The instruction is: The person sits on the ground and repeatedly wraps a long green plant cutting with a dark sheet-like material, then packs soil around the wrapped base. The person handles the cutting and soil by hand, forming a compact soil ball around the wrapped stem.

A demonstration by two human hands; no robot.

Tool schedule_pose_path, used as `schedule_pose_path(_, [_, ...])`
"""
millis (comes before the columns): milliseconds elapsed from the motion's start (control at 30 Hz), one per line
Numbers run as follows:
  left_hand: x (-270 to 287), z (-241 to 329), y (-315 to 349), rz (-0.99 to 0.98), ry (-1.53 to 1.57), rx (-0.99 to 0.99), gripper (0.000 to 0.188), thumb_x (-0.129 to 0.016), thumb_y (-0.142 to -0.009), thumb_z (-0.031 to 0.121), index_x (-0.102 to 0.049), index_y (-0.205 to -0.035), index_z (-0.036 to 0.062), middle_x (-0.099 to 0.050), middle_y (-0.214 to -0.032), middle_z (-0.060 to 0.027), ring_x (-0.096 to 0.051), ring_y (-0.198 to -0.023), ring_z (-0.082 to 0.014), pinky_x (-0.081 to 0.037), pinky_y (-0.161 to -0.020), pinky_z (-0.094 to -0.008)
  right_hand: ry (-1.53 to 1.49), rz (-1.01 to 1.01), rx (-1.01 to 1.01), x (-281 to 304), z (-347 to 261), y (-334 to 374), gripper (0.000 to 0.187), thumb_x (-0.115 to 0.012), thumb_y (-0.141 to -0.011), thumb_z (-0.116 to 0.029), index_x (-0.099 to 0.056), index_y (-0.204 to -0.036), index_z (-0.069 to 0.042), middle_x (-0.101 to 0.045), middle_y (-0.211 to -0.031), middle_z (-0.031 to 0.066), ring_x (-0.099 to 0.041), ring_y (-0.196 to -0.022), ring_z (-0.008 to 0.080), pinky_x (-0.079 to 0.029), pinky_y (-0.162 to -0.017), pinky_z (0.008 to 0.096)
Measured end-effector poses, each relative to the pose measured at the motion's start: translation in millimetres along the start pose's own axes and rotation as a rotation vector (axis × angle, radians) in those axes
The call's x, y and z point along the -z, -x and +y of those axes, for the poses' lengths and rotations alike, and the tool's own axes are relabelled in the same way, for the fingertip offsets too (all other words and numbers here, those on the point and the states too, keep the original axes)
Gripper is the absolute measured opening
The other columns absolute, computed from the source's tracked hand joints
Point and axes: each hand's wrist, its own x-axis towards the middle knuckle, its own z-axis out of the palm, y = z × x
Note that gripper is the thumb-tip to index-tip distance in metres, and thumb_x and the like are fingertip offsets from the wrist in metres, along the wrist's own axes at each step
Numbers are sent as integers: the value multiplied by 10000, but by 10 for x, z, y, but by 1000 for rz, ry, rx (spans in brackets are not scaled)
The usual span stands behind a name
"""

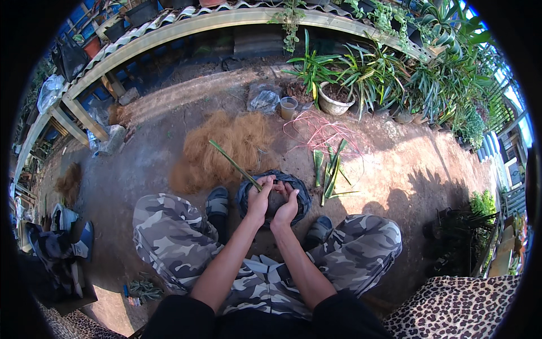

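The left hand (260, 195), fingers curled, holds a green leaf (232, 161); the right hand (287, 206) half-cups beside it, contents unclear, over a black bag (303, 189) between the feet (217, 201). A gentle grip should avoid bruising.

Strong daylight hits the ground (389, 148) right of centre, where dark shadows cut across it; the middle and left lie in softer, cooler shade. Glare whitens the upper right rim. Fisheye distortion bends the wooden beam (226, 19) across the top into an arc, and blackness rings the circular view.
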Motion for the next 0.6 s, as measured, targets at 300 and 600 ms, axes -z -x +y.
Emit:
schedule_pose_path(300, [170, 129, -62, 119, 346, 226, 417, -607, -955, 405, -496, -700, 93, -586, -725, -81, -608, -707, -230, -518, -730, -371, 143, -156, -68, -28, -200, 34, 820, -349, -989, -570, -132, -1532, 5, -203, -1584, 177, -179, -1475, 271, -165, -1178, 417])
schedule_pose_path(600, [133, 28, -18, -17, 62, 66, 413, -624, -956, 317, -477, -645, 88, -573, -659, -77, -572, -638, -185, -495, -709, -337, -319, 17, -439, 82, -28, -44, 606, -384, -986, -590, -486, -1236, -47, -581, -1022, 75, -570, -1013, 235, -445, -965, 384])
